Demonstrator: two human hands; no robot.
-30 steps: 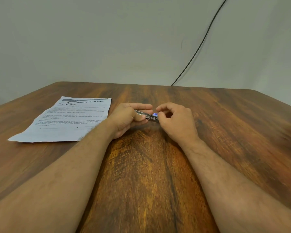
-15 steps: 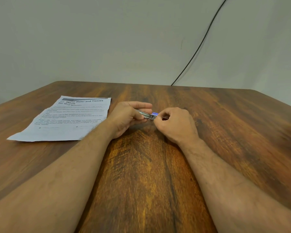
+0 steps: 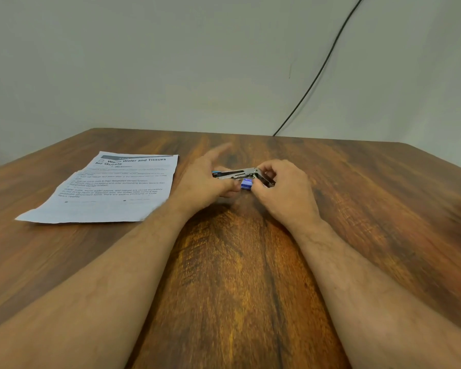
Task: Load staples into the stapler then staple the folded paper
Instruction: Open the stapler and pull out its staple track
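Observation:
A small metal stapler (image 3: 237,174) with a blue tip lies hinged apart between my two hands at the table's middle. My left hand (image 3: 206,182) holds its left end, thumb against the body, with the index finger stretched out forward and blurred. My right hand (image 3: 282,190) grips the stapler's right, hinged end with curled fingers. A small blue staple box (image 3: 246,183) shows just below the stapler, between the thumbs. The printed paper (image 3: 112,187) lies flat on the table to the left, apart from both hands.
The wooden table (image 3: 237,275) stretches wide around the hands. A black cable (image 3: 317,78) runs down the grey wall to the table's back edge at right.
The stapler has swung apart and shows more of its metal length. My left index finger has lifted and stretched forward. The blue box has come into view under the stapler.

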